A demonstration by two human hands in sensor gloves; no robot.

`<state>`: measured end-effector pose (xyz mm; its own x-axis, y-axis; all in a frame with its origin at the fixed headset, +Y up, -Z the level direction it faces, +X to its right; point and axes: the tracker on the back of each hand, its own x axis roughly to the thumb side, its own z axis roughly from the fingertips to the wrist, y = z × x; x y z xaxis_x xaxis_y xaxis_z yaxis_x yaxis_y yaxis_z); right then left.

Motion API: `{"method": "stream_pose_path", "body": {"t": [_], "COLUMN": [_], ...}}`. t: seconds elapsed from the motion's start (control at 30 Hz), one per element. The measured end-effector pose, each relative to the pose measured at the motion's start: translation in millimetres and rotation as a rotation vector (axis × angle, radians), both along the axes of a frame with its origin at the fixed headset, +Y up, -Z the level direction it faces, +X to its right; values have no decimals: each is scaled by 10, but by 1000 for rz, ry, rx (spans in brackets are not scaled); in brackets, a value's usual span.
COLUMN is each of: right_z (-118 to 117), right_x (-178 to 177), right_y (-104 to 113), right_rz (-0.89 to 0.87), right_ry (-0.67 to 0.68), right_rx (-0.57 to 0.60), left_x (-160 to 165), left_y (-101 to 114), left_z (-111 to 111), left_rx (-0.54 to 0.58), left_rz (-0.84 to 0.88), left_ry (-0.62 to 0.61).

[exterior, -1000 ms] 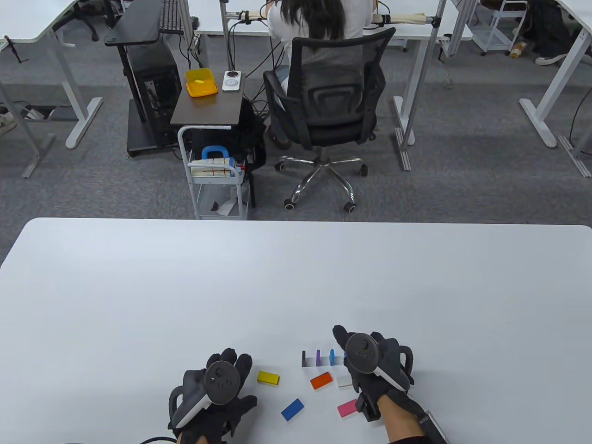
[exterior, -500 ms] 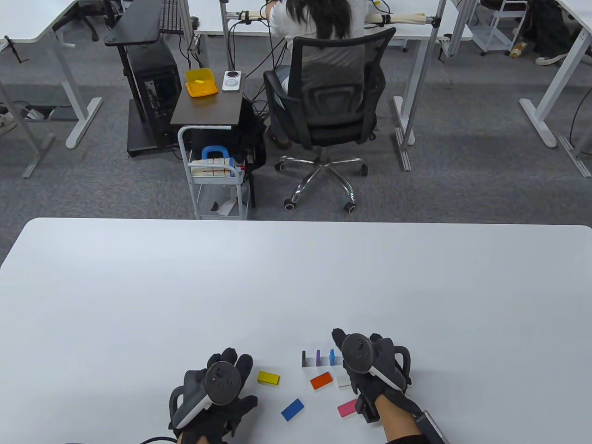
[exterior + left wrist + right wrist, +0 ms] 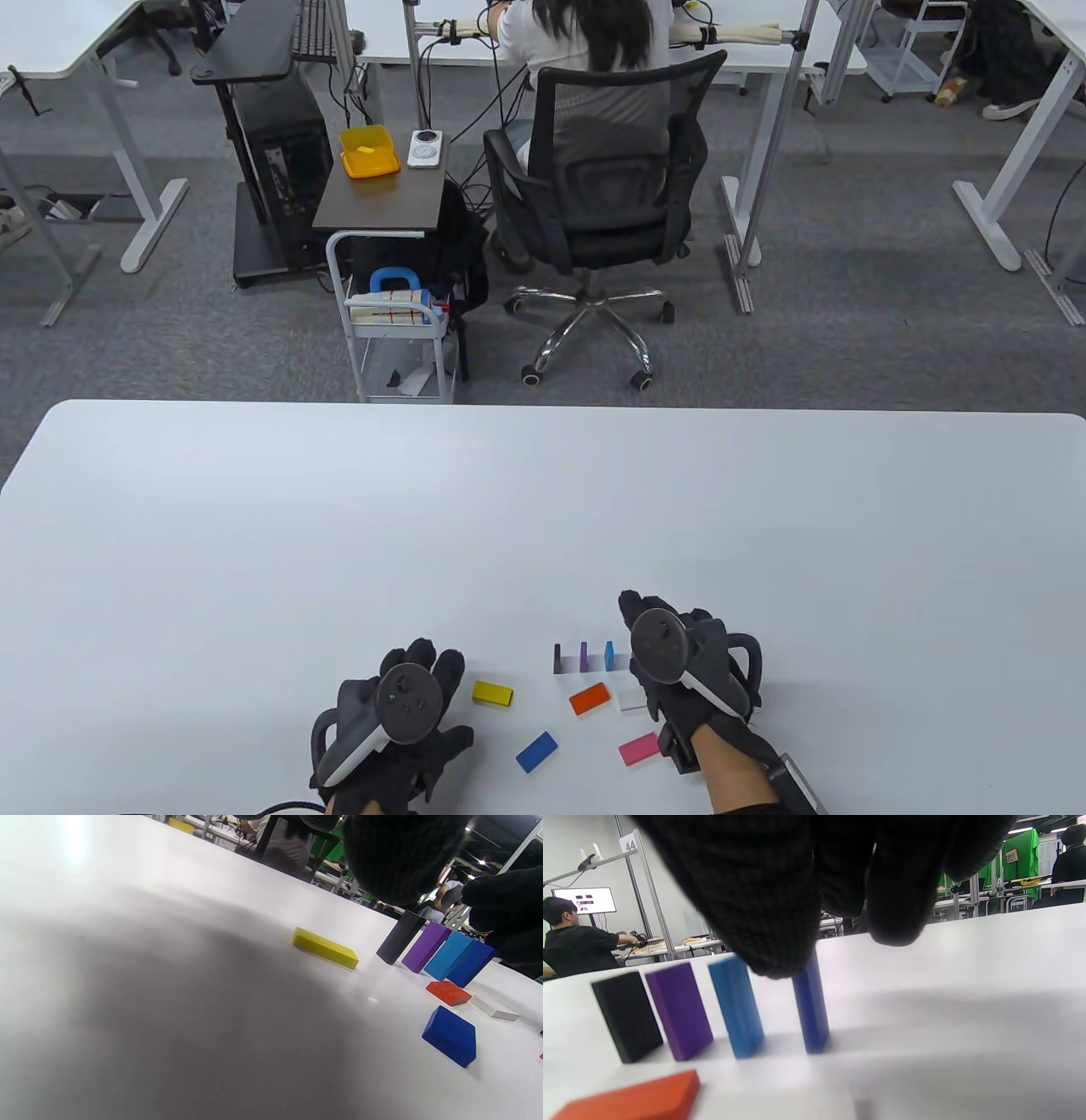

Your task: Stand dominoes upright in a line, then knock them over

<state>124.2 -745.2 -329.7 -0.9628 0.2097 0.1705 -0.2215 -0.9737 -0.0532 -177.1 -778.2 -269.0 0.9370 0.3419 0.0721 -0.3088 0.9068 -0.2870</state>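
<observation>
Three dominoes stand in a row: black (image 3: 557, 658), purple (image 3: 584, 655) and light blue (image 3: 609, 654). A fourth, dark blue (image 3: 810, 1014), stands to their right, hidden under my right hand (image 3: 638, 624) in the table view. That hand's thumb and a fingertip (image 3: 895, 921) sit at its top, still pinching it. Lying flat nearby are yellow (image 3: 492, 694), orange (image 3: 590, 698), white (image 3: 632, 699), blue (image 3: 536, 751) and pink (image 3: 638, 749) dominoes. My left hand (image 3: 424, 671) rests on the table with relaxed fingers, left of the yellow one, holding nothing.
The white table (image 3: 339, 526) stretches far beyond the dominoes. Past its far edge stand a small cart (image 3: 399, 340) and an office chair (image 3: 602, 195) with a person seated at another desk.
My right hand has shifted slightly away from me over the dark blue domino. The left hand and the other dominoes have stayed where they were.
</observation>
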Motion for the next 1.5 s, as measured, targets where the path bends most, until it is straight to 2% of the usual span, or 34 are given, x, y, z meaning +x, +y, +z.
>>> {"method": "stream_pose_path", "body": {"t": [0.2, 0.3, 0.43, 0.63, 1.03, 1.5], "right_z": [226, 301, 317, 263, 229, 241], "right_x": [-54, -160, -339, -431, -502, -509], "right_y": [248, 305, 180, -69, -293, -288], "right_rz": [40, 77, 172, 290, 388, 389], "right_ry": [68, 133, 193, 195, 183, 193], "right_rx": [117, 66, -28, -119, -144, -116], "left_x": [-20, -21, -4, 13, 52, 80], "left_y": [20, 23, 22, 17, -7, -25], "left_z": [3, 7, 16, 17, 19, 18], "left_rx": [9, 11, 8, -4, -13, -20], "left_rz": [13, 16, 8, 2, -24, -48], "left_ry": [6, 6, -3, -12, -26, -35]}}
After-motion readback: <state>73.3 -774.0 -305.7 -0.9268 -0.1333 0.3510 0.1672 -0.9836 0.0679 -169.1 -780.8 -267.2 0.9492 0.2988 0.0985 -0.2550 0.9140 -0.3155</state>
